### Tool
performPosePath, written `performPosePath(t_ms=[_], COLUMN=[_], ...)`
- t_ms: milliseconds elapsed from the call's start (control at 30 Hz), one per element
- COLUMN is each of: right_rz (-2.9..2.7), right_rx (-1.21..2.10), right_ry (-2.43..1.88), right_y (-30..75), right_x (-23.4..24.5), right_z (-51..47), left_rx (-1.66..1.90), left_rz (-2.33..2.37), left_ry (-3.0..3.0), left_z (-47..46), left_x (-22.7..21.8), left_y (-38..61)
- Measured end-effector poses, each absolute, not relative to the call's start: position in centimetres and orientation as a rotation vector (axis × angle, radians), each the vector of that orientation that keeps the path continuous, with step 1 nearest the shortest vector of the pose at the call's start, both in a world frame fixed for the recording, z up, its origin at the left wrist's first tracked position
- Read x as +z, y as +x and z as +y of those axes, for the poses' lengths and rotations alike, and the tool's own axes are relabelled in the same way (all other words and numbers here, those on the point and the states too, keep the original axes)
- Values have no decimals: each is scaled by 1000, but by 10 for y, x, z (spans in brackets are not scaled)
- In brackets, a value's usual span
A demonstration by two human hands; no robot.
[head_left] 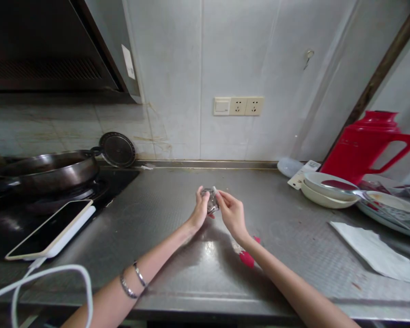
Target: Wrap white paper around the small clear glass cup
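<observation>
Over the middle of the steel counter (164, 246), a small shiny, greyish see-through object (212, 202) is held between both hands; its kind is too small to make out. My left hand (200, 210) grips it from the left, thumb on its upper face. From the right, the thumb and fingertips of my right hand (231, 213) are pinched at its upper right edge. A red item (247, 259) with a clear part lies on the counter below, partly hidden by my right forearm.
To the left, a steel pan (54, 168) sits on the stove, with a phone (51, 228) and white cable (85, 278) in front. On the right stand a red thermos jug (365, 146), stacked bowls (328, 193), a plate (396, 207) and a white tissue (372, 250).
</observation>
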State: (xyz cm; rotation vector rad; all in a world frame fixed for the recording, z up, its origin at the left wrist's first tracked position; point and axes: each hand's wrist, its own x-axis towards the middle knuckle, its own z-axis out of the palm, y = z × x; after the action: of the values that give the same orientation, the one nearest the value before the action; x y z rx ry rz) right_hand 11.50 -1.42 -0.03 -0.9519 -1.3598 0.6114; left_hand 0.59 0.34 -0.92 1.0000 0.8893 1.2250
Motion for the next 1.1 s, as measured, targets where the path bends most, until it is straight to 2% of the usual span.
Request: performPosePath(t_ms=[267,667,1100], right_rz=[-1613,-2264,-2486], right_rx=[145,-502,-704], right_ry=[-838,-368,-143], right_y=[111,151,186], right_x=[-9,-1,27], right_z=[-23,-27,-34], left_rx=[1203,991,623], left_rz=[663,792,584], left_ry=[781,562,644], left_z=[-3,6,5], left_x=[-1,9,7], left_y=[5,-9,-15])
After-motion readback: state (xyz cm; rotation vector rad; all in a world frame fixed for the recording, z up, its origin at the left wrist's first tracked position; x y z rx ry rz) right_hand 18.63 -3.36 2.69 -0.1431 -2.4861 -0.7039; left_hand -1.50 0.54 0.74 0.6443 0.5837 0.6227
